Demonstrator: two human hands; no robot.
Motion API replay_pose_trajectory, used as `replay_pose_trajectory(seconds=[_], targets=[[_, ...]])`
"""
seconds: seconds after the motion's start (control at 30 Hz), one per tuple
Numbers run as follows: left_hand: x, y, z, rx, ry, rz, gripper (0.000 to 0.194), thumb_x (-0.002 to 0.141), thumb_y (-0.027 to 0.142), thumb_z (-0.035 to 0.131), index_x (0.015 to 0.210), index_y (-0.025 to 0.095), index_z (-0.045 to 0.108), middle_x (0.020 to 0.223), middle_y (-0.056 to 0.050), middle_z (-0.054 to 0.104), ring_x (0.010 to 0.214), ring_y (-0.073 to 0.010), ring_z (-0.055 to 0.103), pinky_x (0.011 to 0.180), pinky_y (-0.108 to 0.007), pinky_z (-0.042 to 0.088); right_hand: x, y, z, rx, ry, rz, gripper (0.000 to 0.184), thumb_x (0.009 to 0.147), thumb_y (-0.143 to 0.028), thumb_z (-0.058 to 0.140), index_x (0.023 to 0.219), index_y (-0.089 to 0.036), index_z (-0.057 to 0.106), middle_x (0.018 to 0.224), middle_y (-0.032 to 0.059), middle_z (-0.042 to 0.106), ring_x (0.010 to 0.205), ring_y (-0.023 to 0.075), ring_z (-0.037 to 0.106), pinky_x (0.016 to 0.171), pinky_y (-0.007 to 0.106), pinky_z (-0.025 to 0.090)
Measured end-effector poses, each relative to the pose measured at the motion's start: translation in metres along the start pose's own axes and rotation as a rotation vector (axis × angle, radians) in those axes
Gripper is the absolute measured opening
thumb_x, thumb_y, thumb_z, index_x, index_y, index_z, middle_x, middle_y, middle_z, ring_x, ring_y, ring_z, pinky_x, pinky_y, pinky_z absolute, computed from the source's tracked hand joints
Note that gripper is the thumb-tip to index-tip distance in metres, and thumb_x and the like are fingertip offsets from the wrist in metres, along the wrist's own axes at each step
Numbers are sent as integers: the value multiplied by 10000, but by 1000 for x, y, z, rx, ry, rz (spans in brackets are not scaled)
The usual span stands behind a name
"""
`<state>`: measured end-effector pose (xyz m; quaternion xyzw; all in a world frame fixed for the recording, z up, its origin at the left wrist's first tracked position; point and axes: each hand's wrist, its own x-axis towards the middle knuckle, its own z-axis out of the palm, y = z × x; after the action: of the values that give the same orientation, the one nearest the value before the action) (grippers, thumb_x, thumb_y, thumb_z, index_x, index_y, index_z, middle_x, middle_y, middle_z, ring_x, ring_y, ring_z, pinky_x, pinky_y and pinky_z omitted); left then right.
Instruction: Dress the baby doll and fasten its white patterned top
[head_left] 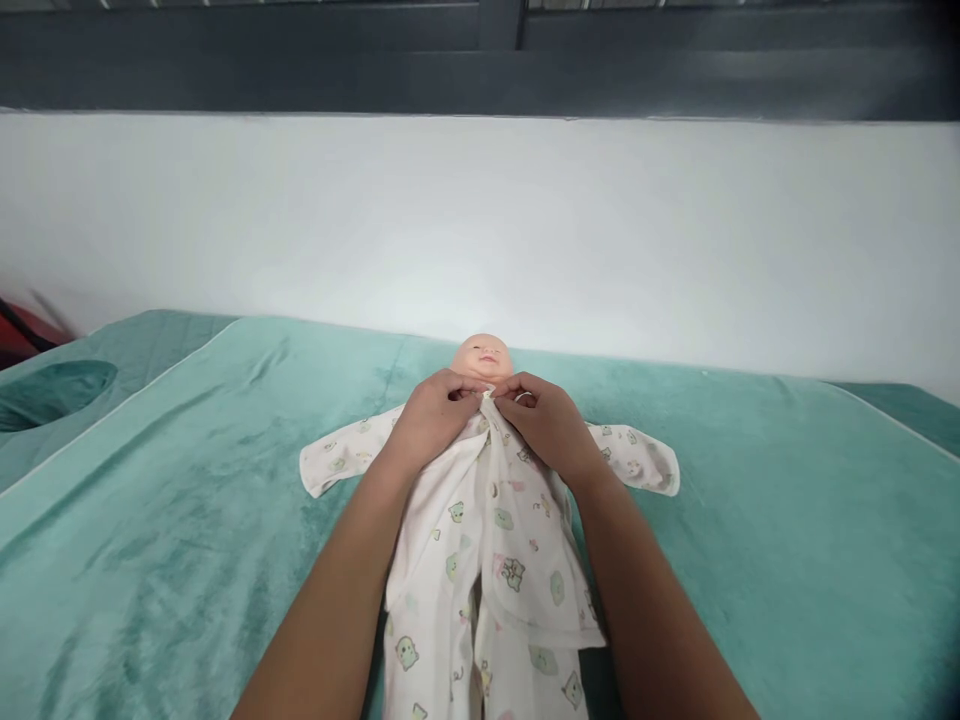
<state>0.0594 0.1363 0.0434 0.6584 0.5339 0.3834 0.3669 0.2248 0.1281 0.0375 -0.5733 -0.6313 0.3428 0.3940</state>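
A baby doll (484, 355) lies on its back on a teal blanket (187, 500), its head pointing away from me. It wears a white romper (487, 540) printed with small animals, sleeves spread to both sides. My left hand (431, 415) and my right hand (547, 420) meet at the garment's collar just below the doll's chin. Both pinch the fabric edges together there, fingers curled. The front flap of the romper hangs loose lower down.
A white wall (480, 220) rises just behind the bed, with a dark window frame (480, 60) above it. A darker teal cushion (52, 390) and something red (22, 335) lie at the far left.
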Motion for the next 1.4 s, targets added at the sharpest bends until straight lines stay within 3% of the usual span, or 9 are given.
replay_pose_trajectory(seconds=[0.27,0.37,0.53,0.7,0.8,0.93,1.0,1.27,1.4], targets=[[-8,-2,4,87,90,17,190,834,321,564,798,216,718,897,-31,651,814,-179,598,765,-294,444,-12,-16,-8,-182,-45,35,239,817,-448,566,714,-234,542,685,-15,600,581,141,473,519,275,325],[-18,1,-10,20,1,12,161,823,341,598,848,230,712,895,-15,654,800,-164,596,760,-278,450,-26,-30,-11,-330,-147,-10,347,804,-513,593,661,-230,452,627,-15,533,527,129,400,476,284,263],[-31,9,-39,-11,-311,12,164,774,354,664,854,227,729,853,-31,672,785,-184,615,670,-263,467,-44,-44,-10,-480,-198,-65,376,801,-419,601,614,-223,340,600,-5,478,510,123,326,472,299,206],[-35,11,-40,-62,-354,-70,290,761,381,675,1014,244,714,874,-28,663,650,-159,609,529,-244,445,-37,-39,-9,-493,-232,-34,331,815,-354,558,593,-217,355,569,-9,468,490,115,309,468,299,200],[-34,14,-33,-24,-311,-57,288,793,438,644,996,244,712,829,-7,651,545,-117,543,494,-238,404,-27,-31,-15,-375,-288,-7,287,840,-341,529,601,-211,438,571,-14,481,498,112,354,471,287,236],[-33,19,-26,75,-243,31,206,826,405,613,830,222,708,756,12,650,587,-111,519,537,-232,373,-18,-21,-23,10,-446,60,276,867,-410,558,707,-186,578,640,-16,520,592,125,504,553,263,382],[-33,20,-26,61,-218,23,190,828,373,616,767,207,684,710,17,630,599,-108,514,548,-229,367,-15,-16,-23,176,-445,95,281,856,-426,597,727,-176,594,651,-27,506,590,109,498,572,253,409],[-31,18,-22,-418,-248,-141,172,805,318,694,774,153,657,721,-15,656,680,-118,619,655,-236,472,-10,-2,-13,404,-414,80,271,821,-413,693,727,-174,608,591,-43,520,521,76,489,481,196,348],[-28,11,-14,-531,-229,-147,187,771,305,742,770,138,659,693,-19,650,654,-112,611,648,-240,479,-8,4,-13,462,-424,90,275,820,-410,711,729,-169,615,583,-41,533,501,67,498,458,180,344]])
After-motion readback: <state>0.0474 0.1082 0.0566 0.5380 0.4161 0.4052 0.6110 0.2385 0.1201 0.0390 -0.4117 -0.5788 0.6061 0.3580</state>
